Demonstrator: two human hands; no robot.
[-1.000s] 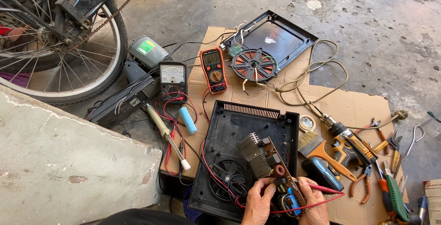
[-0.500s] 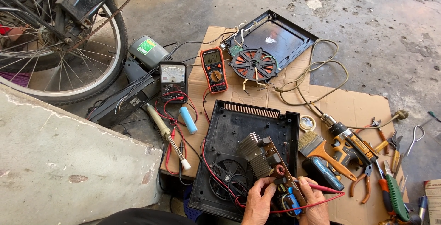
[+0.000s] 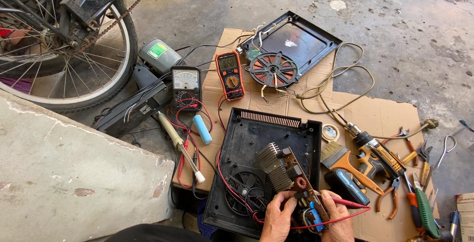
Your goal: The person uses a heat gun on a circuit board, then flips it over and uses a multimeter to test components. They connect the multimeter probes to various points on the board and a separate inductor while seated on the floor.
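A circuit board (image 3: 296, 185) with a finned heat sink lies tilted over an open black plastic housing (image 3: 252, 138) that has a fan in its floor. My left hand (image 3: 277, 218) grips the board's near edge, a black probe tip at its fingers. My right hand (image 3: 340, 217) pinches a red meter probe (image 3: 348, 203) whose tip touches the board. Red leads run from the hands back to an orange digital multimeter (image 3: 230, 74) on the cardboard.
An analog meter (image 3: 185, 85), a soldering iron (image 3: 178, 144) and a blue cylinder (image 3: 201, 129) lie left of the housing. A copper coil disc (image 3: 273, 69) rests on a black glass top. Brush, cordless drill (image 3: 375, 150), pliers and screwdrivers lie right. A bicycle wheel (image 3: 59, 49) stands at the far left.
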